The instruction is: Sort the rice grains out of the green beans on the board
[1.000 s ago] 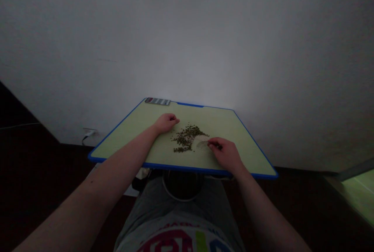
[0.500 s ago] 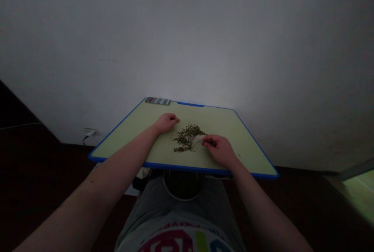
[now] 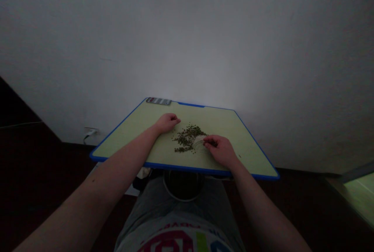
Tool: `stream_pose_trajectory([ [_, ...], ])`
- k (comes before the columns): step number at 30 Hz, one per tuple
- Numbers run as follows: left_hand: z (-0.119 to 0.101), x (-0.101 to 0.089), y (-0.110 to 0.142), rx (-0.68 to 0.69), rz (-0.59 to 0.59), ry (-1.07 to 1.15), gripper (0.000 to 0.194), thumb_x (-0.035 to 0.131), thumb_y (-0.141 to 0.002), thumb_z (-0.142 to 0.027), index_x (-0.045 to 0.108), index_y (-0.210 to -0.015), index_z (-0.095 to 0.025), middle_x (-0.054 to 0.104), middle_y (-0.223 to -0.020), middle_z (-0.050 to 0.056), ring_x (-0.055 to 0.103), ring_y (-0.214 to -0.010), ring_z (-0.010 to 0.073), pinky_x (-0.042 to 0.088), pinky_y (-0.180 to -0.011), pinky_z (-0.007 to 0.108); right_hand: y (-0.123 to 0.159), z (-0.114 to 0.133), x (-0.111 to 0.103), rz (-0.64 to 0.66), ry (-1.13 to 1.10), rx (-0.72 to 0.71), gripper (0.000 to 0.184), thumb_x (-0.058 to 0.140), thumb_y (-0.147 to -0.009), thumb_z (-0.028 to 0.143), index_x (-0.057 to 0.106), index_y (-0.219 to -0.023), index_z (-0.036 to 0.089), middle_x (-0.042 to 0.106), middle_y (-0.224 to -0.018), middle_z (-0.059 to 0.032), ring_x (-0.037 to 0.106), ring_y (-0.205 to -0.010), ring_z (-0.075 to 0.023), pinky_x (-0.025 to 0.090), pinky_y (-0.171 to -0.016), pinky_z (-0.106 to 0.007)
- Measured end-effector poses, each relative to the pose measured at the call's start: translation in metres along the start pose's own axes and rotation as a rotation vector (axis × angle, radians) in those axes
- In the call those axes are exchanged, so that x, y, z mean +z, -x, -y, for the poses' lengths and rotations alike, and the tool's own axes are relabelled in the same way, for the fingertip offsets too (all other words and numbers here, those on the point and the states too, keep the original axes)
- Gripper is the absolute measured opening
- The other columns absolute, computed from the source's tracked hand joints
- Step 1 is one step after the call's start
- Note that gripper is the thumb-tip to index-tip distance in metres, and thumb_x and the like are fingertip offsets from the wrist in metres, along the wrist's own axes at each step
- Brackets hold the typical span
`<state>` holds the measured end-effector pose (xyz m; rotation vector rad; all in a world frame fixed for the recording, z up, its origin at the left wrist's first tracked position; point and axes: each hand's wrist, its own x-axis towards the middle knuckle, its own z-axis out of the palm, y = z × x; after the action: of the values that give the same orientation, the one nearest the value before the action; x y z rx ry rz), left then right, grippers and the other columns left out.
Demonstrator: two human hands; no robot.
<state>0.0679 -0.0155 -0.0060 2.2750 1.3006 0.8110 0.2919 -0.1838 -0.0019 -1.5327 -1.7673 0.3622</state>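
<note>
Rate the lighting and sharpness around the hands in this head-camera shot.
Head view: dim, with a pale glow on the wall and near-black floor; the wide lens stretches the left forearm toward the bottom corner; the seeds are too small to separate; the pale piece by the right hand washes out against the green board.

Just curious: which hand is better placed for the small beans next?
The right hand, probably: it seems to hold a pale curved piece against the edge of the small beans, while the left hand rests closed beside them.
</note>
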Motion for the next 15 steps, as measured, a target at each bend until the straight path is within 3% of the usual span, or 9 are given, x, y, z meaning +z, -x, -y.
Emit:
stream_pose_trajectory([
  [7,-0.001,-0.001,0.001,-0.008,0.008,0.005,0.035,0.047,-0.071,-0.048,0.059,-0.064,-0.017,0.052,-0.056,-0.001,0.044,-0.055,0.0117,0.032,-0.053,0.025,0.006,-0.006,-0.011,-0.016,-0.011,0.059,0.017,0.057,-0.071,0.022,0.065,-0.086,0.018,0.069,-0.077,-0.0029,0.063,-0.067,-0.0147,0.049,-0.064,-0.028],
  [15,-0.002,0.0,0.0,-0.006,0.006,-0.008,0.034,0.047,-0.071,-0.048,0.058,-0.064,-0.016,0.051,-0.055,-0.001,0.043,-0.054,0.0113,0.031,-0.052,0.025,0.003,0.0,-0.007,0.012,-0.039,0.025,0.018,0.057,-0.073,0.021,0.065,-0.088,0.019,0.069,-0.079,-0.0025,0.063,-0.069,-0.0142,0.049,-0.065,-0.027],
])
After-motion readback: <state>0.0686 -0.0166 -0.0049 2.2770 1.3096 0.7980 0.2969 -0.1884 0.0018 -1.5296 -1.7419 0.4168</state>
